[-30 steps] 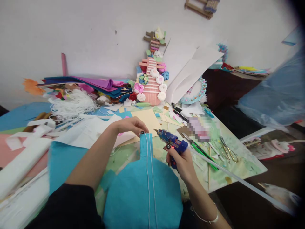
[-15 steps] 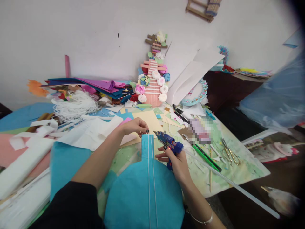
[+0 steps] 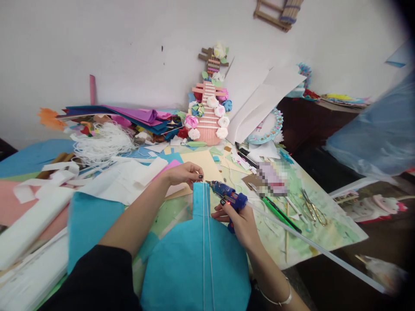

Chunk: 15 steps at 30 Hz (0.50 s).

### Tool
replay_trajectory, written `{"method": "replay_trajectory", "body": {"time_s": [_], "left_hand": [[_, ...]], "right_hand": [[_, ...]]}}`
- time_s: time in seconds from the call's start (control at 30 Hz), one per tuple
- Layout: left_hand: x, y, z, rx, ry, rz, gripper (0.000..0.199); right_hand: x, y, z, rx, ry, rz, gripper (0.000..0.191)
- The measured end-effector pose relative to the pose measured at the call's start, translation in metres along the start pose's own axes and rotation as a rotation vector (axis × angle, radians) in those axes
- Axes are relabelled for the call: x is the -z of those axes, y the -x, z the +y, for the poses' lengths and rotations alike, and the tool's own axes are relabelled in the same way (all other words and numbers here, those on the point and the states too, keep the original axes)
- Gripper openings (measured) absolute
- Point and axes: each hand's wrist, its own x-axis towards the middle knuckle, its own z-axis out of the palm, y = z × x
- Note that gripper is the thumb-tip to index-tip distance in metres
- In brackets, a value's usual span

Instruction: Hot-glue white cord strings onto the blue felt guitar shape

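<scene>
A blue hot glue gun is held in my right hand, its nozzle at the top right edge of the neck on a turquoise instrument-shaped board. A long clear glue stick sticks out of the gun's back. Two white strings run lengthwise down the board. At the top of the neck, my left hand is closed, its fingertips pinching the string ends. The board's lower part runs out of the frame.
Scissors, a green utility knife and a wooden stick lie on the right of the table. Tangled white string and white paper rolls are on the left. A flower-decorated pink model instrument leans against the wall.
The glue gun has moved slightly left, bringing its nozzle to the top of the neck. My left hand keeps its pinch there, with little movement.
</scene>
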Motion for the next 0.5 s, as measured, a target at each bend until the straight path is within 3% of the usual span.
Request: {"method": "replay_trajectory", "body": {"time_s": [0.5], "left_hand": [[-0.0002, -0.0001, -0.0007, -0.014, 0.111, 0.014, 0.034]], "right_hand": [[-0.0016, -0.0033, 0.0035, 0.026, 0.082, -0.037, 0.037]]}}
